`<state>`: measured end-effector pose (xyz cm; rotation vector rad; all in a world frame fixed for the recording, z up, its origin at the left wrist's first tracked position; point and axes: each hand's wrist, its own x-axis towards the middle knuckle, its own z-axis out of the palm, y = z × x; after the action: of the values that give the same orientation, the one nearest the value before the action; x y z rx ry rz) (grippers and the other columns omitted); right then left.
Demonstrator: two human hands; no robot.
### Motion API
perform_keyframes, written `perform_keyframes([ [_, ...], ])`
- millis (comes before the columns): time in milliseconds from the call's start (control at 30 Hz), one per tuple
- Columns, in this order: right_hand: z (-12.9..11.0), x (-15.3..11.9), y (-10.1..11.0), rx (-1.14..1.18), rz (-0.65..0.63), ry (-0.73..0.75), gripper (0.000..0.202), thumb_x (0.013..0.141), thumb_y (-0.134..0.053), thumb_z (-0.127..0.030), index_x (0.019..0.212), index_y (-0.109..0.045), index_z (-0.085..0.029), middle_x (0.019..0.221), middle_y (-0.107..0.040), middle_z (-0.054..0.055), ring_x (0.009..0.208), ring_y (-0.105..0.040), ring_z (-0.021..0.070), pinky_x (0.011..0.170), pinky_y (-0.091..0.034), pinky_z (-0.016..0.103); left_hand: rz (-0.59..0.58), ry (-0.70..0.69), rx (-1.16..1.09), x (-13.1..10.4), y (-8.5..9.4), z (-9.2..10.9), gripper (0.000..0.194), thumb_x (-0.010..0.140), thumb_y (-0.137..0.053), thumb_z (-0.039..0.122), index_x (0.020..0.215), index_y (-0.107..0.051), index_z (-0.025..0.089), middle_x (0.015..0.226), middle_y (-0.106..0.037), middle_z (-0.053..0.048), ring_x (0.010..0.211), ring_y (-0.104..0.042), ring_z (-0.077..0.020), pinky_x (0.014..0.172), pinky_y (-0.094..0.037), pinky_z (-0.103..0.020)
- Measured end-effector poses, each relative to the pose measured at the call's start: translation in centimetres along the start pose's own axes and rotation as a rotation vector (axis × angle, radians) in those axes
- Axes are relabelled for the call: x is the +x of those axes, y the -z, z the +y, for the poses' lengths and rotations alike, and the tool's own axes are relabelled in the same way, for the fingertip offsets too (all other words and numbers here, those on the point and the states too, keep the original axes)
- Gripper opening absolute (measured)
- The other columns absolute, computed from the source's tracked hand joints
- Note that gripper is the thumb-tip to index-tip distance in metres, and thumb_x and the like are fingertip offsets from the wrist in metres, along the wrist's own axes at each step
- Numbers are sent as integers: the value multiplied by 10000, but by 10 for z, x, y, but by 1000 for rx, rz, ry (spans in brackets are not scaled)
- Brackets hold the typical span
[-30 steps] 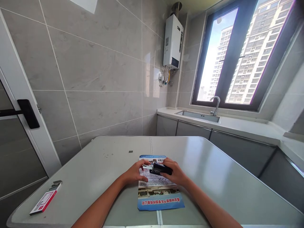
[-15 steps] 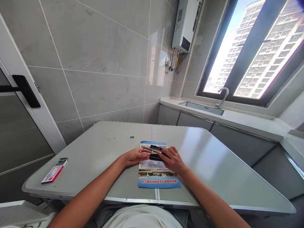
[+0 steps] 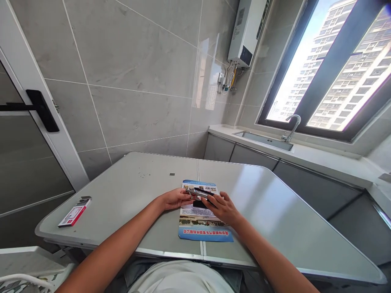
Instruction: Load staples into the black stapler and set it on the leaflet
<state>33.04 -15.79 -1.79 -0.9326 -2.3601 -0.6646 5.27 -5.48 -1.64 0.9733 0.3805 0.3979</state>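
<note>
A black and silver stapler (image 3: pixel 199 194), its parts spread apart, is held between both hands above a printed leaflet. My left hand (image 3: pixel 176 199) grips its left end with the fingertips. My right hand (image 3: pixel 222 206) closes round its right side, the fingers covering part of it. Under the hands the leaflet (image 3: pixel 205 234), with blue edges and red characters, lies flat on the grey table (image 3: pixel 259 211). A small dark strip (image 3: pixel 172 174), which looks like staples, rests beyond the leaflet.
A red and white box (image 3: pixel 73 215) with dark pieces at its end lies at the table's left side. Tiny bits (image 3: pixel 144 175) are scattered near the far edge. Behind are a tiled wall, a counter with a sink (image 3: pixel 264 140), and a door at the left.
The stapler has turned in my hands, and its silver part now shows more. The whole view has shifted slightly. Both hands keep hold of the stapler.
</note>
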Motion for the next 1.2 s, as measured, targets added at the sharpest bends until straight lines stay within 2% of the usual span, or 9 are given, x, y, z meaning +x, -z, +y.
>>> perform_keyframes([
  [233, 3, 2, -1, -63, 74, -46, 561, 962, -483, -11, 1409, -618, -322, 1156, -737, 68, 994, -617, 214, 972, -392, 421, 42, -35, -11, 2, 1, 0, 291, 890, -803, 169, 1158, -735, 78, 1289, -724, -170, 1258, -685, -211, 1158, -483, -290],
  [333, 1, 7, 0, -47, 88, -111, 462, 917, -534, -48, 1311, -648, -259, 1134, -716, 94, 991, -595, 244, 933, -384, 437, 117, -37, -12, 4, 4, -1, 270, 882, -818, 197, 1113, -743, 80, 1246, -737, -176, 1176, -726, -221, 1094, -545, -303],
  [500, 7, 13, -7, 203, 169, -554, 103, 976, -570, -263, 1052, -595, -197, 989, -646, 87, 870, -557, 237, 786, -418, 375, 395, -173, 4, 7, 8, 2, 243, 934, -762, 233, 1125, -734, 86, 1178, -753, -164, 848, -754, -136, 806, -627, -226],
  [567, 16, 11, -10, 361, 185, -665, 157, 989, -575, -346, 910, -538, -216, 853, -583, 29, 736, -513, 192, 675, -392, 320, 474, -243, 26, 8, 8, 4, 246, 960, -726, 242, 1168, -727, 111, 1159, -754, -138, 741, -716, -99, 692, -611, -204],
  [667, 24, 6, -9, 539, 98, -625, 265, 962, -623, -423, 837, -509, -219, 795, -539, -5, 683, -478, 161, 624, -359, 291, 512, -310, 105, 8, 7, 6, 324, 971, -712, 321, 1242, -721, 143, 1150, -752, -121, 652, -654, -75, 590, -561, -194],
  [800, 19, 9, 2, 669, -37, -460, 268, 958, -637, -460, 942, -590, -197, 886, -599, 32, 770, -533, 183, 686, -413, 305, 515, -338, 235, 8, 2, 4, 507, 898, -767, 512, 1232, -736, 132, 1118, -763, -138, 585, -593, -68, 539, -484, -205],
  [933, 6, 16, 8, 692, -133, -315, 268, 973, -622, -461, 1033, -619, -200, 979, -634, 68, 867, -567, 217, 776, -458, 334, 511, -347, 358, 9, 0, 1, 625, 759, -802, 697, 918, -766, 94, 998, -769, -127, 532, -549, -66, 505, -399, -219],
  [1100, 3, 18, 7, 740, -231, -259, 296, 979, -622, -480, 1075, -634, -201, 1062, -661, 83, 945, -586, 233, 860, -485, 360, 435, -336, 446, 8, -4, 1, 657, 736, -788, 740, 888, -752, 102, 692, -654, -6, 466, -472, -63, 499, -331, -227],
  [1200, 5, 17, 7, 782, -255, -258, 354, 1014, -561, -529, 1098, -653, -197, 1054, -668, 89, 978, -597, 244, 916, -498, 395, 357, -318, 511, 7, -8, 0, 650, 775, -754, 743, 845, -748, 96, 608, -602, 6, 449, -443, -67, 496, -300, -234],
])
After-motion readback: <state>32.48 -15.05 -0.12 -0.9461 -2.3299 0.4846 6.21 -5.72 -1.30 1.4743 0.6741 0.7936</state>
